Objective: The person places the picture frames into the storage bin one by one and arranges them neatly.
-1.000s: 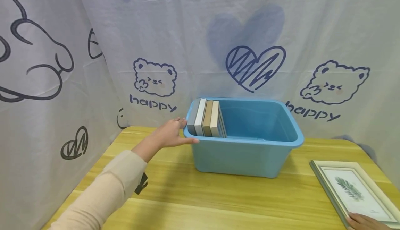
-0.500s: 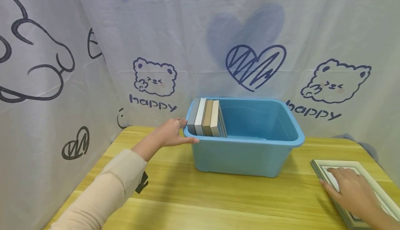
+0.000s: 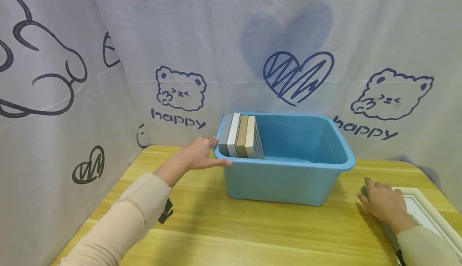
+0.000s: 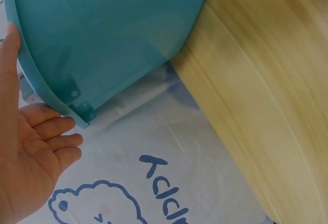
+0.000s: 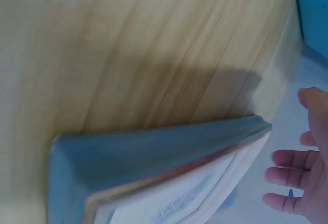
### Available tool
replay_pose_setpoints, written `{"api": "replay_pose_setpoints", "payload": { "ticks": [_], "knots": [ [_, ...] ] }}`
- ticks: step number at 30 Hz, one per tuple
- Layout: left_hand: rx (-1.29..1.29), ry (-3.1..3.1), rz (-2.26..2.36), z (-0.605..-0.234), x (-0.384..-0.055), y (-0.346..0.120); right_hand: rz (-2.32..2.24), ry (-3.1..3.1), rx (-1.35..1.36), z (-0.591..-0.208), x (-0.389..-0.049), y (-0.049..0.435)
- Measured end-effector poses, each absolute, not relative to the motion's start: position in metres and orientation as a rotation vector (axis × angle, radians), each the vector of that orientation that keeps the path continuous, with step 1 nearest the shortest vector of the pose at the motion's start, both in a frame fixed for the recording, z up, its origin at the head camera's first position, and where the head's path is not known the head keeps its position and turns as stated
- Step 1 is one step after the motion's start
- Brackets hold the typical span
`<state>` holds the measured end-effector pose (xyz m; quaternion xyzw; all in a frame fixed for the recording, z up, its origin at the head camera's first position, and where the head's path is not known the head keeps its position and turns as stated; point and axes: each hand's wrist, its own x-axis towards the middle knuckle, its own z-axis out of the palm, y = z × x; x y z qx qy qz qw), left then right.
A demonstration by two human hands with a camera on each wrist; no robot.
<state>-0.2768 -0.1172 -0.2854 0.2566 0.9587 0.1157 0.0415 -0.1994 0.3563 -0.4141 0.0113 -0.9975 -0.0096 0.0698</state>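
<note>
In the head view my left hand point(image 3: 197, 153) rests against the left corner of a blue plastic bin point(image 3: 279, 183), its thumb stretched along the front rim. The left wrist view shows the thumb and loosely bent fingers point(image 4: 61, 142) touching the bin's rim. Several upright frames or books point(image 3: 240, 137) in grey, white, tan and cream stand at the bin's left end. My right hand point(image 3: 386, 204) is over the far left corner of a cream picture frame point(image 3: 429, 210) with a leaf print lying on the table. In the right wrist view its spread fingers look apart from that frame.
A yellow wood-grain table point(image 3: 252, 234) carries the bin and the picture frame. Behind it hangs a white cloth point(image 3: 231, 37) with bear and heart drawings, close to the bin's back. A second stretch of cloth point(image 3: 43, 157) borders the left side.
My right hand has moved up from the picture frame's near edge, across its print, to the far left corner. The left hand stays on the bin's rim.
</note>
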Motion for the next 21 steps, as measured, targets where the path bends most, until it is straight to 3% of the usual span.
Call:
{"api": "replay_pose_setpoints", "payload": {
  "ticks": [15,21],
  "knots": [
    [0.815,2.937,0.352,-0.287,-0.275,-0.115,0.127,-3.288,-0.349,-0.427,-0.212,0.367],
    [0.832,2.938,0.351,-0.288,-0.276,-0.117,0.173,-3.275,-0.331,-0.437,-0.217,0.367]
  ]
}}
